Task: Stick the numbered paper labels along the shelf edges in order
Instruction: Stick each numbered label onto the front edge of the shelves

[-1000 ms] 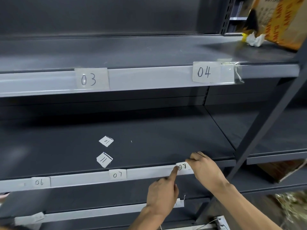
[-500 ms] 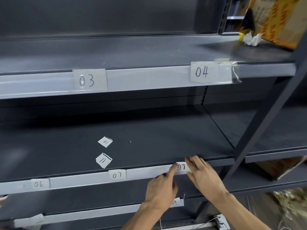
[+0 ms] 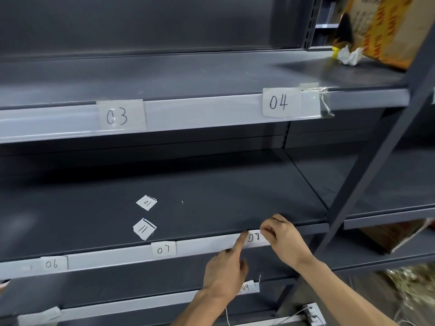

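Head view: label 08 sits on the middle shelf edge, right of label 07 and label 06. Left grip: index finger straight, tip pressing the left end of label 08, other fingers curled. Right grip: fingers curled onto the label's right end, blurred. Loose labels 10 and 11 lie on the shelf board. Label 09 sits on the edge below.

We reach both arms forward, our left hand pointing its index finger up-right, our right hand just beside it, fingers bent and blurred.
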